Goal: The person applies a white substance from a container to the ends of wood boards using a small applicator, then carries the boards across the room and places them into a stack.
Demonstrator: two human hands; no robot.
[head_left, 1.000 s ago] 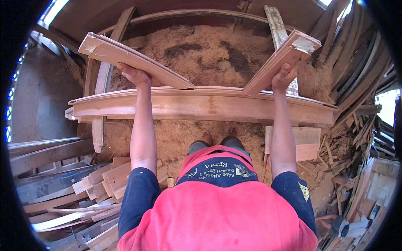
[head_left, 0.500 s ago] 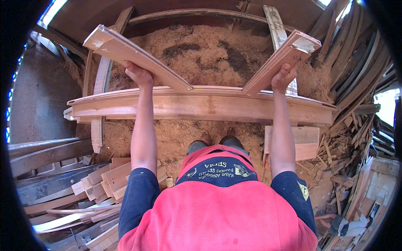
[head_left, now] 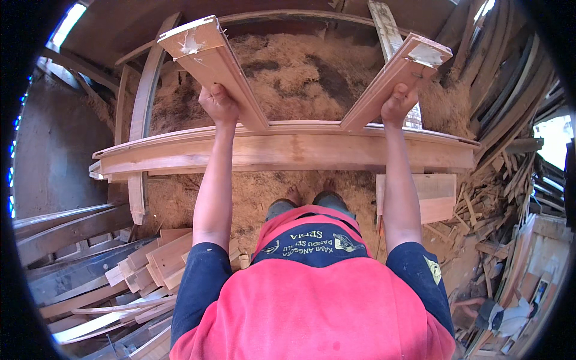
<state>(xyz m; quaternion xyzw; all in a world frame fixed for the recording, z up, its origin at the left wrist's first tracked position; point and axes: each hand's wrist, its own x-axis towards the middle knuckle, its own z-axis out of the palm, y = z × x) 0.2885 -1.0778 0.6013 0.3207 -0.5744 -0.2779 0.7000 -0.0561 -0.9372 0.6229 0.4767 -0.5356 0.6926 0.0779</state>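
Grip, left hand: closed around the outer edge of a pale pinkish-brown, flat wooden left board, thumb on its upper face; the fingers behind are hidden.
Grip, right hand: closed on the outer edge of a pinkish-brown, grooved wooden right board, thumb uppermost.
Boards: both slope, near ends at the long beam, far ends spread wider apart and whitish-patched; whether the near ends bear on the wood cannot be told.
Handling: a firm hold around mid-length seems best, with equal force left and right, since the far ends could twist either board.
Edges: they look thin; a smooth slide would likely spare them better than a knock.
Beam: a long, pinkish-brown wooden beam runs left to right on the near side; fingers are best clear of it.
Support: a narrow, weathered timber rail passes near to far at the left.
Footing: bare feet on the near side, by brown, loose sawdust; a planted stance should help balance.
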